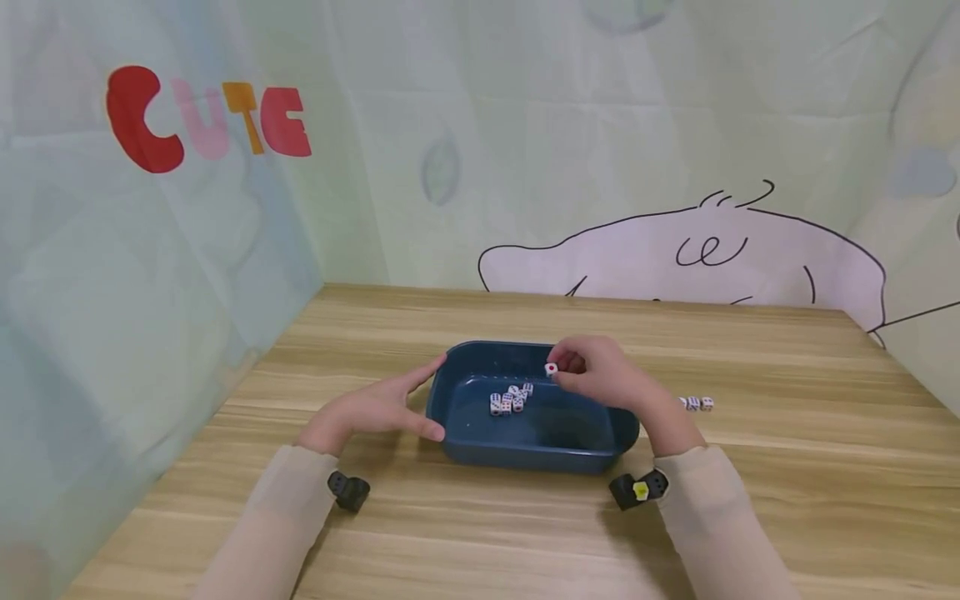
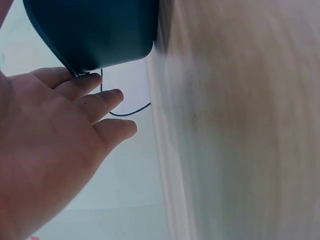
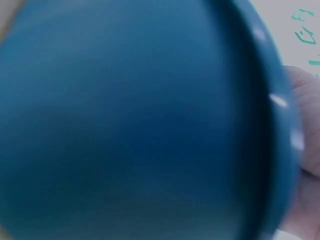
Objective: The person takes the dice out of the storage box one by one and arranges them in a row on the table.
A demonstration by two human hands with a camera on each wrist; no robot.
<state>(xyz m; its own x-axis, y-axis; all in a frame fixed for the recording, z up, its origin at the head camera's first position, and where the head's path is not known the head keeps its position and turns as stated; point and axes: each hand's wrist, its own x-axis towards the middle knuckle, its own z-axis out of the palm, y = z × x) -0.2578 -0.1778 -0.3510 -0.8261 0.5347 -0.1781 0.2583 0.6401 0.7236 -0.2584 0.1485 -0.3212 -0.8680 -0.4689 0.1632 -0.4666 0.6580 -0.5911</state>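
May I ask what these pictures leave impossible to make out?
Head: the left end of the dice row; the right forearm hides it.
Head: many pips on the dice in the dish; too small.
Right wrist: the die in the right hand; the blurred dish fills most of the view.
Right wrist: the full green writing; the edge cuts it off.
Left wrist: the dish's inside; its outer wall hides it.

We see a dark blue dish point(image 1: 577, 429) on the worktop point(image 1: 480, 533), its left end touching our left hand point(image 1: 371, 408). White dice point(image 1: 506, 404) cluster inside; over the dish, our right hand point(image 1: 606, 373) pinches a die point(image 1: 551, 368), red dot showing. More dice point(image 1: 707, 404) lie to the right.
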